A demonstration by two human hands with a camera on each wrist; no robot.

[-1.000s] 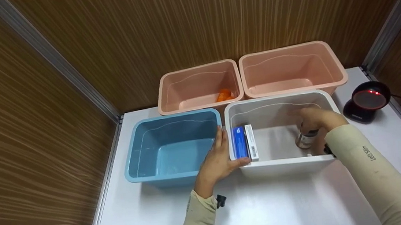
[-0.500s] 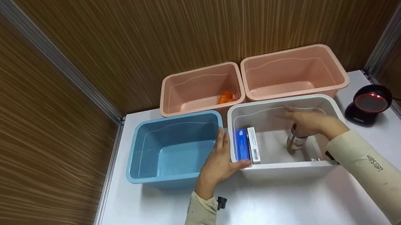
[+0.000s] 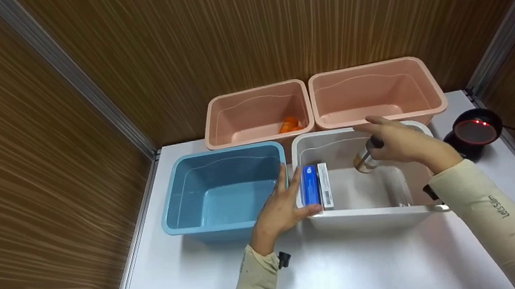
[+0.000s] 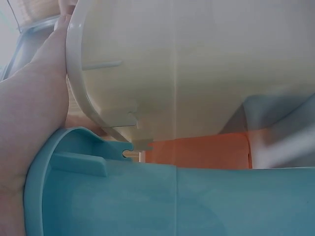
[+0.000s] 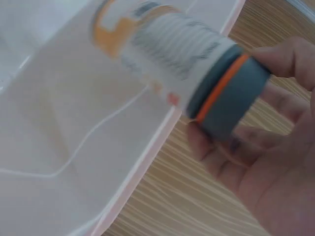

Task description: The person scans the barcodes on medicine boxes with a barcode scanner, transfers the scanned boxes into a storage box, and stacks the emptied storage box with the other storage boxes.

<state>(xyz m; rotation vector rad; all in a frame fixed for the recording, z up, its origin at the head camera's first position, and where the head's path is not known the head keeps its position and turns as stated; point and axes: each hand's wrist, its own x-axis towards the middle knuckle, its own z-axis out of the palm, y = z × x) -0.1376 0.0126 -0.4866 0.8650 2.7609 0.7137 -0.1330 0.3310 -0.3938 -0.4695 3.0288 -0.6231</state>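
Observation:
My right hand [image 3: 404, 142] grips a small bottle [image 5: 172, 54] by its dark grey cap, which has an orange ring. The bottle has a white and orange label and hangs tilted over the back part of the white bin [image 3: 377, 212]. Spread across the rims where the white bin and the blue bin [image 3: 220, 227] come close, my left hand [image 3: 275, 211] lays its thumb at the white bin's front corner. Inside the white bin, a blue box [image 3: 310, 185] and a white box [image 3: 325, 185] stand side by side on the left.
Behind stand a left pink bin [image 3: 257, 92], holding orange items [image 3: 289, 124], and a right pink bin [image 3: 373, 69]. A black scanner [image 3: 477, 130] with red lights stands at the right. A clear, glossy thing [image 3: 398, 185] lies in the white bin's right side.
My right hand has lifted the bottle from low in the white bin, up and towards its back. The left hand stays at the rims, its fingers spread a little wider.

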